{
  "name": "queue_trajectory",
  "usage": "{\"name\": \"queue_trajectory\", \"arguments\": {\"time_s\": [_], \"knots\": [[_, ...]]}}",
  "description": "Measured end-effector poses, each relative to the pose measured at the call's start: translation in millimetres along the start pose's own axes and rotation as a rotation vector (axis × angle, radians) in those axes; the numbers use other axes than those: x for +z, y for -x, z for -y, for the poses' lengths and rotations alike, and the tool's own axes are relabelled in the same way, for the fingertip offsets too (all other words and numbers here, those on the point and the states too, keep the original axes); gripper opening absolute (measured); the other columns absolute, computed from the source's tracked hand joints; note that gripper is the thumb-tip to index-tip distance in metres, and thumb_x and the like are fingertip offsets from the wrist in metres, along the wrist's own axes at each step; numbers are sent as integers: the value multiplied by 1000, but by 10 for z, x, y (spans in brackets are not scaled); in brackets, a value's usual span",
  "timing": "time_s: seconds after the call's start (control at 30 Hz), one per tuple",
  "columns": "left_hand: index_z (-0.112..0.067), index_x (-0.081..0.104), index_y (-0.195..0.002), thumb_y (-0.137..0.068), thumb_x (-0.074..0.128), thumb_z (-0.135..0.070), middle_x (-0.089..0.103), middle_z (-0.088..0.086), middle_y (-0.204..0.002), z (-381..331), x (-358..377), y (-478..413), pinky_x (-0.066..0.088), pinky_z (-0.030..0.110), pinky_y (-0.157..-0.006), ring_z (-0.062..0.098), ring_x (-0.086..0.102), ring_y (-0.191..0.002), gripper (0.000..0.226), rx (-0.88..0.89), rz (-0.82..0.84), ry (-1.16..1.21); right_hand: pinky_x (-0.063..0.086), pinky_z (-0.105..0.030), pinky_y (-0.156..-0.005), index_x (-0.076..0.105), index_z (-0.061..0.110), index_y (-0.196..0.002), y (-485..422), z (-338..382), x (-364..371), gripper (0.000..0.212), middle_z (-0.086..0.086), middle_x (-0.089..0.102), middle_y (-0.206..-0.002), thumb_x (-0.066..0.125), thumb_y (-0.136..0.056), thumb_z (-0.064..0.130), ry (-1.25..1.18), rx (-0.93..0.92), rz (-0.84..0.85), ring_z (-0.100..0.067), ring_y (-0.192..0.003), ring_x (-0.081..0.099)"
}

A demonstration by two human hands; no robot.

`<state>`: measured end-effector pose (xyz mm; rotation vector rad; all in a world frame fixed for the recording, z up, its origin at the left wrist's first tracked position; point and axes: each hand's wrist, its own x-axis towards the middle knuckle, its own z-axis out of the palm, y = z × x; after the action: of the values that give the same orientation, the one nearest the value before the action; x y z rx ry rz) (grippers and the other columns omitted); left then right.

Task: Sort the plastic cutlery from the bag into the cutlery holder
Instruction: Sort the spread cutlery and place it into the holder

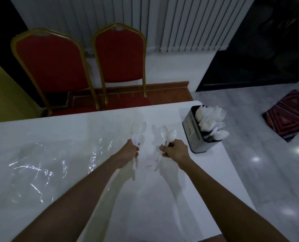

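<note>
My left hand (132,151) is closed around a small bunch of white plastic spoons (138,131), bowls pointing away from me over the white table (71,135). My right hand (175,151) grips another bunch of white plastic spoons (168,132), just left of the cutlery holder (191,135). The holder is a dark metal box at the table's right edge, filled with white forks and spoons (210,119). A crumpled clear plastic bag (38,167) lies flat on the table to the left of my arms; I cannot tell whether anything is in it.
Two red chairs (85,67) with gold frames stand beyond the table's far edge. The table's right edge runs close behind the holder, with pale floor tiles and a striped red mat (290,116) beyond. Vertical blinds hang at the back.
</note>
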<state>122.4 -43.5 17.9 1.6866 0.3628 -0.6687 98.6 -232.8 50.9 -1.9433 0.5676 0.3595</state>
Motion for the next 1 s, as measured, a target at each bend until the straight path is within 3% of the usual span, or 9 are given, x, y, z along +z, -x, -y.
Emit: {"name": "queue_trajectory", "arguments": {"time_s": [0.13, 0.23, 0.37, 0.53, 0.6, 0.77, 0.87, 0.93, 1.0], "knots": [[-11, 44, -104, -102, 18, -39, 37, 1, -75, -477, 286, 131, 31, 23, -58, 11, 34, -63, 38, -31, 43, 36, 61, -38, -72, 63, -1, -74, 133, 196, -541, 24, -6, 57, -61, 77, -80, 17, -27, -135, -55, -15, -59, 67], [-8, 49, -105, -100, 14, -31, 34, 2, -69, -772, 567, 134, 28, 24, -56, 11, 30, -58, 42, -31, 30, 125, 59, -28, -58, 61, -4, -76, 212, 290, -1031, 31, -14, 62, -66, 79, -79, 21, -32, -213, -207, -20, -59, 67], [-11, 49, -107, -102, 20, -25, 38, 0, -71, -998, 972, 100, 30, 22, -58, 10, 33, -60, 33, 44, 35, 165, 60, -39, -68, 67, 5, -74, 146, 157, -1539, 24, -8, 72, -71, 82, -73, 24, -69, -194, -369, -20, -64, 72], [-13, 52, -111, -103, 31, -25, 47, -1, -78, -1128, 1427, 6, 38, 27, -83, 13, 50, -82, 25, 174, -36, 298, 40, -24, -56, 61, 14, -63, 57, -148, -1714, 30, -3, 66, -69, 82, -74, 32, -59, -112, -574, -18, -66, 61], [-14, 55, -109, -102, 36, -23, 56, -2, -81, -1169, 1581, -24, 38, 30, -89, 15, 55, -95, 22, 182, -48, 398, 37, -22, -54, 67, 7, -70, -14, -254, -1698, 31, -4, 67, -70, 81, -74, 34, -85, -83, -608, -19, -67, 60], [-18, 59, -94, -100, 43, -19, 65, -3, -92, -1216, 1886, -49, 41, 30, -84, 15, 55, -97, 17, 210, -65, 527, 43, -9, -58, 70, 10, -74, -162, -399, -1620, 25, -1, 68, -69, 84, -71, 31, -155, -184, -633, -15, -65, 63], [-18, 57, -88, -101, 40, -17, 66, -1, -98, -1205, 1998, -101, 40, 36, -101, 19, 54, -103, 21, 188, -108, 555, 39, -3, -54, 67, 11, -70, -192, -386, -1642, 25, 4, 62, -62, 84, -72, 30, -184, -220, -653, -8, -59, 57], [-15, 55, -87, -101, 39, -14, 65, 1, -100, -1199, 2042, -116, 40, 35, -104, 20, 54, -105, 21, 172, -112, 594, 40, -5, -53, 67, 11, -68, -233, -388, -1658, 26, 4, 61, -60, 83, -72, 30, -177, -259, -644, -8, -57, 57], [-13, 56, -89, -100, 41, -13, 64, 4, -100, -1196, 2074, -118, 45, 32, -96, 18, 57, -100, 20, 178, -118, 589, 46, -15, -56, 65, 10, -69, -280, -437, -1662, 28, 3, 62, -62, 84, -71, 31, -83, -308, -593, -11, -58, 59]]}}
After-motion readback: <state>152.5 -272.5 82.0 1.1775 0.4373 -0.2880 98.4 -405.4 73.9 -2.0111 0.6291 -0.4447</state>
